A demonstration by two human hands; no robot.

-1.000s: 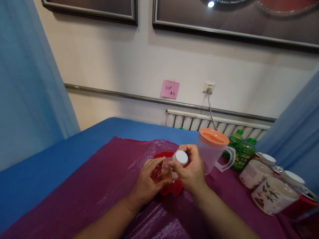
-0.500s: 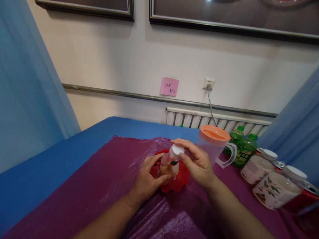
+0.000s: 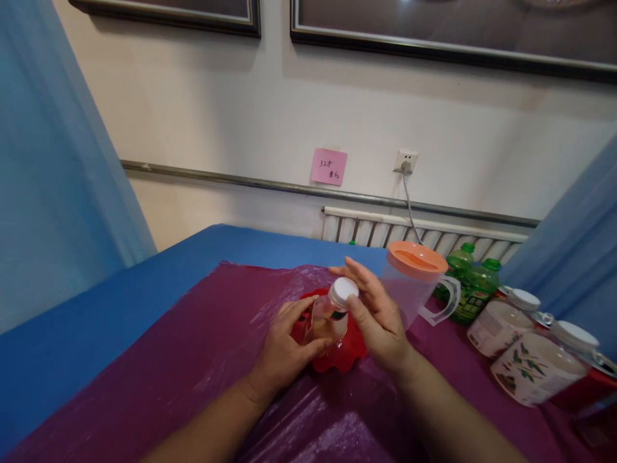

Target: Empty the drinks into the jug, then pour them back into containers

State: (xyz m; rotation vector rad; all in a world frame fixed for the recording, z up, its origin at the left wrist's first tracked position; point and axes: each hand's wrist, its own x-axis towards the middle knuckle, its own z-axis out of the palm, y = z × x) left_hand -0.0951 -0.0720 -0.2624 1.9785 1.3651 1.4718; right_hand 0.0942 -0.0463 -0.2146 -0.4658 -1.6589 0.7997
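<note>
My left hand (image 3: pixel 285 350) grips the body of a small clear bottle (image 3: pixel 328 316) and holds it tilted over a red scalloped bowl (image 3: pixel 344 354). The bottle has a white cap (image 3: pixel 344 290). My right hand (image 3: pixel 377 318) is beside the cap with its fingers spread; the thumb and palm touch the cap, but the fingers are not wrapped round it. Bowl and hands sit on a purple plastic sheet (image 3: pixel 202 360) that covers a blue table (image 3: pixel 110 302).
A clear jug with an orange lid (image 3: pixel 415 286) stands right behind my right hand. Further right are two green bottles (image 3: pixel 470 289) and two white-lidded jars (image 3: pixel 530 360). A radiator and a wall socket with a cable are behind the table. Blue curtains hang on both sides.
My right hand gripped the cap a second ago; its fingers have since opened and now lie spread beside it. The bottle has tilted in my left hand.
</note>
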